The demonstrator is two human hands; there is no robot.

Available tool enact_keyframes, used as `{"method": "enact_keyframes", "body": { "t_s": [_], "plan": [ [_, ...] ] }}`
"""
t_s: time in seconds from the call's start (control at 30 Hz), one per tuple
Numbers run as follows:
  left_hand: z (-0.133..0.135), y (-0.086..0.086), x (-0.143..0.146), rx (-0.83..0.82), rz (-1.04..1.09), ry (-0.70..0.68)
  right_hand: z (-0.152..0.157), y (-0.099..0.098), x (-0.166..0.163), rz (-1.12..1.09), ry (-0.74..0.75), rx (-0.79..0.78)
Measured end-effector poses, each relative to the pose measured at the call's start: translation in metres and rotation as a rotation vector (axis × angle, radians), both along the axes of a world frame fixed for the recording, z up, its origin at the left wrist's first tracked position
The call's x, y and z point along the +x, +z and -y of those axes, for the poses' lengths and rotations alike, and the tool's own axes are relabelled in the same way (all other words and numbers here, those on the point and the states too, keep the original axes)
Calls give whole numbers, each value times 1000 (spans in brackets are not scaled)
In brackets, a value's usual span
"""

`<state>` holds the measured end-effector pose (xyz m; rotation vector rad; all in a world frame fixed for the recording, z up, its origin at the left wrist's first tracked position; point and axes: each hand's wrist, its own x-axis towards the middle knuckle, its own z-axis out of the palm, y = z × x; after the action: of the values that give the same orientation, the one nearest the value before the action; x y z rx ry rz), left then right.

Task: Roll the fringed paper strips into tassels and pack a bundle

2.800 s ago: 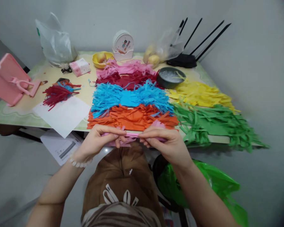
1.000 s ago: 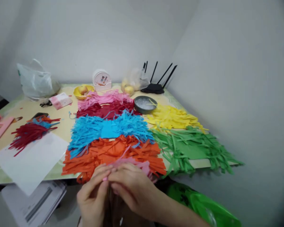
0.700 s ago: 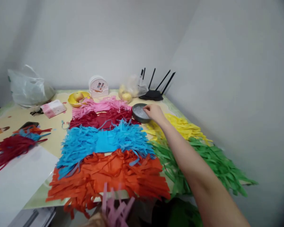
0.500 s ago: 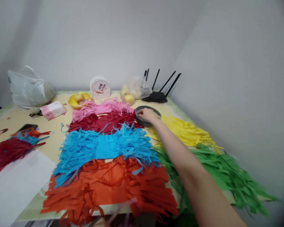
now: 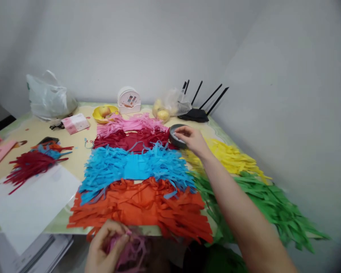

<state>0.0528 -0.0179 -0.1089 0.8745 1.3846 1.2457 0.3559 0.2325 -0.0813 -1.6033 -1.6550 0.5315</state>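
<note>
At the front table edge, my left hand (image 5: 109, 244) pinches a bunch of pink-purple paper strips (image 5: 132, 254) that hangs below the tabletop. My right hand (image 5: 191, 138) reaches across to a dark round dish (image 5: 174, 143), its fingertips pressed together over the dish's opening. Whatever is between those fingertips is too small to make out. Fringed paper lies in rows between my hands: orange (image 5: 139, 206), blue (image 5: 136, 167), dark red (image 5: 135, 141) and pink (image 5: 133, 123). Beneath and beside my right forearm are yellow fringe (image 5: 230, 157) and green fringe (image 5: 267, 195).
Along the back stand a plastic bag (image 5: 49, 100), a yellow bowl (image 5: 98, 116) with fruit, a white holder (image 5: 129, 101), bagged fruit (image 5: 161, 113) and a black router (image 5: 194, 115). At left lie a tissue pack (image 5: 76, 123), dark red strips (image 5: 31, 165) and white paper (image 5: 36, 201).
My left hand has risen into view at the front edge with the pink-purple strips. My right hand has lifted slightly within the dish area. The view has shifted a little left.
</note>
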Motion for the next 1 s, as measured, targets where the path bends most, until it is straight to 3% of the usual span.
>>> {"method": "enact_keyframes", "body": {
  "t_s": [0.1, 0.23, 0.37, 0.6, 0.83, 1.0],
  "plan": [
    [0, 3, -9, 73, 25, -58, 75, -2, -46, -200, 155, 24],
    [3, 11, -16, 190, 74, -126, 170, -9, -112, -709, 381, -19],
    [13, 22, -20, 257, 72, -156, 223, -11, -158, -892, 427, -47],
    [29, 28, -31, 320, -9, -88, 251, -13, -185, -1002, 448, -55],
    [35, 23, -34, 412, -226, -2, 260, -8, -191, -858, 381, 41],
    [36, 25, -36, 458, -316, -62, 262, -11, -194, -849, 334, 52]
  ]
}}
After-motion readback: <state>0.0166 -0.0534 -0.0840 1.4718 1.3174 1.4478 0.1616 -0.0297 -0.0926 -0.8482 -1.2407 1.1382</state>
